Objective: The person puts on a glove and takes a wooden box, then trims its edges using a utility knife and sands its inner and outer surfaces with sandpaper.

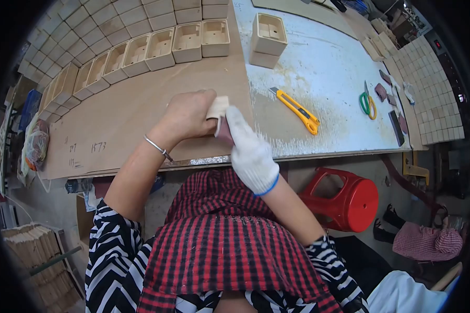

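Note:
My bare left hand (190, 113) is closed around a small pale wooden piece (218, 107) above the front part of the table. Against the near side of that piece, my right hand (253, 156), in a white glove with a blue cuff, grips a dark reddish sanding pad (224, 131). The two hands are close together, and parts of the wooden piece are hidden by the fingers. To their right, a yellow utility knife (297, 111) lies on the table with its blade toward the upper left.
Rows of wooden boxes (160, 48) line the back left. Two stacked boxes (269, 39) stand at the back. Green-handled scissors (368, 104) and several pads lie at the right, beside stacked blocks (428, 88). A red stool (363, 205) stands below the front edge.

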`<state>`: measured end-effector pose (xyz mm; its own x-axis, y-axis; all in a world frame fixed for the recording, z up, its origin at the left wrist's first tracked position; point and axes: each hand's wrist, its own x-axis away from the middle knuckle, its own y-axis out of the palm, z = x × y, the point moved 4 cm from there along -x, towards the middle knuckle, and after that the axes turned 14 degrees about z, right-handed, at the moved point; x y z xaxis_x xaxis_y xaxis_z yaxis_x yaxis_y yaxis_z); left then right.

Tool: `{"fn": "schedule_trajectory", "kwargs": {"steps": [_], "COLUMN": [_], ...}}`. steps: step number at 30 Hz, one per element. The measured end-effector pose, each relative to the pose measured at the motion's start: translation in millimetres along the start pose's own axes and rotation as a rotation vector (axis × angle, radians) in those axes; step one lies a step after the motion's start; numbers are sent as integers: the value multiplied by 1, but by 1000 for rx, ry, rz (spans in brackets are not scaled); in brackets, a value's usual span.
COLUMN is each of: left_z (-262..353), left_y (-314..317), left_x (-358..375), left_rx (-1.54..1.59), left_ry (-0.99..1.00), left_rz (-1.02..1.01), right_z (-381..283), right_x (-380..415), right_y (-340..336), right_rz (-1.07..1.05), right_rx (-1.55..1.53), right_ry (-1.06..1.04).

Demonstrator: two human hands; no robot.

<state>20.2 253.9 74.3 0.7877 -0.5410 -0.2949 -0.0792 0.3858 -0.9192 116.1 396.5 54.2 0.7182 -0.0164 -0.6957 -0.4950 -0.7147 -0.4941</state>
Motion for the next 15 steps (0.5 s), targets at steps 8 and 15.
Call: {"fn": "schedule_trajectory", "kwargs": {"steps": [8, 15], "left_z": [10, 39], "left_y": [-8, 5], "left_x": [8, 69], "left_rx": [-1, -123], "left_ry": [-44, 34], "left_rz": [79, 309], "right_z": [53, 62], "right_x": [-54, -35], "right_y": [6, -30], "right_rz": [-202, -83], "right_rx": [-164, -66], "right_ry": [140, 272]}}
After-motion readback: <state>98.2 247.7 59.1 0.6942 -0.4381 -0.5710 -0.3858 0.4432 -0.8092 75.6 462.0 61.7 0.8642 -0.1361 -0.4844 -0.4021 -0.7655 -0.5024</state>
